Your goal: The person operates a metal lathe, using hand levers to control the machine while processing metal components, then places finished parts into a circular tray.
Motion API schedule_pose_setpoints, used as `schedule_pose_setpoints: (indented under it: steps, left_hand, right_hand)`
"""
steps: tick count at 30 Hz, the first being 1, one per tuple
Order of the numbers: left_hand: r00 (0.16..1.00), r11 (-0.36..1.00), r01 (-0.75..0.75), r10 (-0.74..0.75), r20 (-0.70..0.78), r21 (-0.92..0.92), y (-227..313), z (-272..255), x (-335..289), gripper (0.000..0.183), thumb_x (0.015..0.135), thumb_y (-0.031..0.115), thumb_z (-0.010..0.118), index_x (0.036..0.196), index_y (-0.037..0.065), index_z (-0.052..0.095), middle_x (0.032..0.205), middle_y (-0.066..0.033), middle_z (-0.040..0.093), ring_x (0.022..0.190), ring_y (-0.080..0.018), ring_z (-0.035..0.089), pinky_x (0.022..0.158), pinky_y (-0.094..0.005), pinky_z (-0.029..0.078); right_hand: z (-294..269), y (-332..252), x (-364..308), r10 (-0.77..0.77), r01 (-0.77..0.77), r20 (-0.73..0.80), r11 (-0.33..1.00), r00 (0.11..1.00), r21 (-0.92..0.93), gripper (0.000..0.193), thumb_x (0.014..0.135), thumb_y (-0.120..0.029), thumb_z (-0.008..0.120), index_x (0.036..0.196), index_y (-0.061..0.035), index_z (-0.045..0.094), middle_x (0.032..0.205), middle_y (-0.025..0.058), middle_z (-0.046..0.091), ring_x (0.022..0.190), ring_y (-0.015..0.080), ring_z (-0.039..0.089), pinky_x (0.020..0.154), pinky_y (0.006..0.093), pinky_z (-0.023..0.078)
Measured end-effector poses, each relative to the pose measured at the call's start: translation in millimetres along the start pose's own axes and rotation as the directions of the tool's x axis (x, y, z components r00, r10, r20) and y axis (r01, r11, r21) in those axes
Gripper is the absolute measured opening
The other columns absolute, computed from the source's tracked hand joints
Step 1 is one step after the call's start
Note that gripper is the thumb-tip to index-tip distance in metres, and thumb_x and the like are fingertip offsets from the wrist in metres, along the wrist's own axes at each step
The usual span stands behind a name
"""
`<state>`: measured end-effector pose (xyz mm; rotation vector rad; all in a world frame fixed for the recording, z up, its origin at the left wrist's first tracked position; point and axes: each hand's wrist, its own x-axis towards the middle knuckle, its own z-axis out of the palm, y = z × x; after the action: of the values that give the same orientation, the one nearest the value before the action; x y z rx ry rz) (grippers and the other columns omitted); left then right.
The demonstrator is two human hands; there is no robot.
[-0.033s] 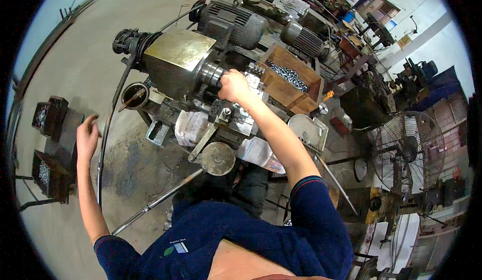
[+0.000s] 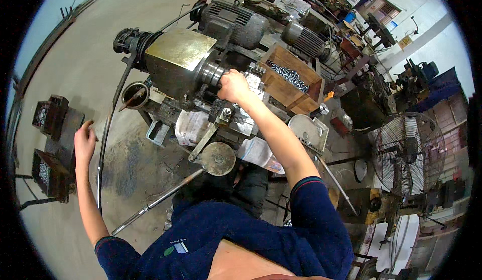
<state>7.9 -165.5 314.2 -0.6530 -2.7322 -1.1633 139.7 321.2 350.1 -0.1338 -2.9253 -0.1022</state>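
Observation:
My right hand [image 2: 234, 85] is closed at the end of the round steel chuck [image 2: 213, 74] of a small lathe. Its fingertips and whatever they grip are hidden behind the hand. The chuck comes out of a box-shaped headstock [image 2: 173, 64] with a brassy top plate. Out to the left hangs my left hand [image 2: 86, 142], its fingers curled in with dark tips. Anything between them is too small to make out. That hand is beside two dark metal bins, an upper bin [image 2: 58, 110] and a lower bin [image 2: 57, 188], both with small metal parts inside.
A wooden box [image 2: 286, 95] of shiny metal parts stands right of the chuck. Behind are two electric motors, one large [image 2: 233, 26] and one smaller [image 2: 304, 39]. A round plate [image 2: 218, 158] with a long lever [image 2: 155, 204] lies before me. A caged fan [image 2: 409, 152] stands at right.
My left hand has come slightly down and toward the lower bin, and its fingers have curled in more. The right hand stays at the chuck.

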Motion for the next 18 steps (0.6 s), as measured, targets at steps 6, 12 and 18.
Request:
schedule_pose_setpoints:
  steps: [6,12,18]
  left_hand:
    - [0.947,0.905,0.305,-0.253,0.201,-0.298,-33,27,-59,0.032,0.082,0.019,0.061,0.104,-0.004,0.056,0.068,-0.0085,0.058,0.06,-0.0131,0.057,0.055,-0.0311,0.044]
    - [0.987,0.807,0.076,-0.143,0.069,0.586,3,38,-46,0.03,0.072,0.021,0.063,0.092,0.0,0.057,0.075,-0.0203,0.06,0.075,-0.0347,0.06,0.068,-0.0417,0.048]
    - [0.988,0.454,-0.113,0.147,0.05,0.884,-124,-47,49,0.007,0.071,0.009,0.052,0.077,0.005,0.051,0.071,-0.0127,0.056,0.067,-0.0304,0.059,0.06,-0.0398,0.047]
  right_hand:
    - [3,-2,-1,0.052,-0.049,-0.023,0.992,0.998,0.118,0.022,0.05,-0.021,0.064,0.061,-0.0023,0.063,0.074,0.0138,0.062,0.083,0.0312,0.057,0.075,0.0361,0.049]
    - [2,5,-4,0.021,-0.02,-0.015,0.995,1.0,0.096,0.022,0.05,-0.021,0.062,0.063,-0.0032,0.065,0.073,0.0146,0.061,0.08,0.0311,0.056,0.072,0.0384,0.048]
    - [3,-1,9,0.012,-0.013,0.006,0.996,1.0,0.09,0.024,0.052,-0.021,0.062,0.062,0.0006,0.064,0.075,0.0189,0.063,0.079,0.0333,0.058,0.078,0.0362,0.047]
